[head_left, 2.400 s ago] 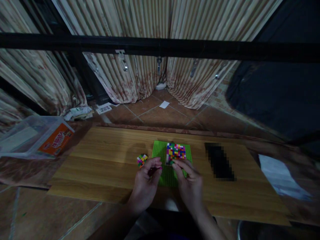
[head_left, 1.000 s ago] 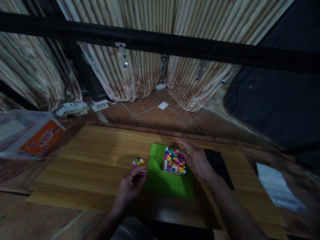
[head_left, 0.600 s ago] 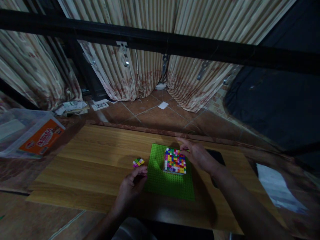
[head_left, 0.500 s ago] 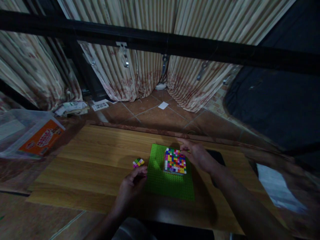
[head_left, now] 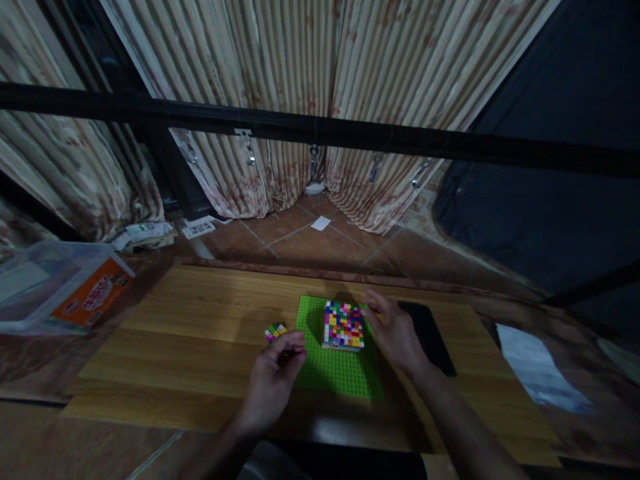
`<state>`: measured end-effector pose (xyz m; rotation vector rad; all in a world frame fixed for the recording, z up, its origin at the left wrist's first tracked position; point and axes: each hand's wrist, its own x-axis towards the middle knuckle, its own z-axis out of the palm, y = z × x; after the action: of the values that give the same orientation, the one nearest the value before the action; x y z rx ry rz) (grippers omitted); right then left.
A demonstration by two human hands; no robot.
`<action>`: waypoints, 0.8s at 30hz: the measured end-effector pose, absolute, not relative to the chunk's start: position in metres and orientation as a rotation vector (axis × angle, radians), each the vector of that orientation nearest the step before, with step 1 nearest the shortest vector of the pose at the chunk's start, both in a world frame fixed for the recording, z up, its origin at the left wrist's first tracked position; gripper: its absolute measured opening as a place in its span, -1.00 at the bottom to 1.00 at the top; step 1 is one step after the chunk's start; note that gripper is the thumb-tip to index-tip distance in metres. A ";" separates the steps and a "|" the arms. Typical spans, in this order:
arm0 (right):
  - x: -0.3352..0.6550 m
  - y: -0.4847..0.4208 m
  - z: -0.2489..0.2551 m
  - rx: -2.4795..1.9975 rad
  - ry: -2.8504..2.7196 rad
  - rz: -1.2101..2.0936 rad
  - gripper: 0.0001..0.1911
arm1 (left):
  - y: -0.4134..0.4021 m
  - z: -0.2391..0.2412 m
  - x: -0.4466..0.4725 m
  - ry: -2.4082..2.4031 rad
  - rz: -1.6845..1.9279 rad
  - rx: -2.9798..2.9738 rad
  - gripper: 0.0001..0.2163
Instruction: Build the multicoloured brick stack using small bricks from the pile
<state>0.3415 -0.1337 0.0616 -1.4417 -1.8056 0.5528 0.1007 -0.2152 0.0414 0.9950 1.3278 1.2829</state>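
A square block of multicoloured toy bricks (head_left: 344, 325) stands on a green studded baseplate (head_left: 345, 377). My right hand (head_left: 397, 333) is at the block's upper right edge, thumb and forefinger apart, with nothing visible between them. Over the baseplate's left edge, my left hand (head_left: 275, 373) has its fingertips pinched together. A speck of magenta shows there, seemingly a small toy brick. Just beyond those fingers lies a small cluster of loose bricks (head_left: 275, 331) in white, green, yellow and pink, partly covered by the hand.
The baseplate lies on a wooden table (head_left: 175, 347). A flat black object (head_left: 427, 337) rests to the right of it. At the left stands a clear plastic bin (head_left: 60, 287) with an orange label. A white sheet (head_left: 540, 367) is off the table's right side. Striped curtains (head_left: 280, 67) hang behind.
The view has tilted up a little. My right hand's fingers have spread and shifted along the block's right edge. My left hand has come slightly nearer the block, still pinched.
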 end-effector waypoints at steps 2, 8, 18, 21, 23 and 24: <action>0.334 -0.159 0.063 -1.395 -1.775 0.534 -0.70 | -0.214 0.048 0.107 1.254 1.288 0.905 -0.72; 0.294 -0.220 0.070 -1.077 -1.836 0.561 -0.74 | -0.214 0.061 0.122 1.005 1.197 0.541 -0.65; 0.279 -0.225 0.063 -1.042 -1.866 0.306 -0.64 | -0.224 0.065 0.130 0.884 1.134 0.471 -0.76; 0.279 -0.228 0.062 -1.065 -1.860 0.296 -0.67 | -0.226 0.064 0.134 0.864 1.146 0.479 -0.78; 0.280 -0.230 0.061 -1.088 -1.848 0.318 -0.69 | -0.227 0.064 0.137 0.869 1.146 0.496 -0.77; 0.281 -0.231 0.060 -1.100 -1.841 0.339 -0.70 | -0.227 0.064 0.139 0.878 1.142 0.506 -0.76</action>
<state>0.2812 -0.2305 0.0603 -1.1003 -1.8411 0.3393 0.1387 -0.2268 0.0636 0.5060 0.8775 1.1416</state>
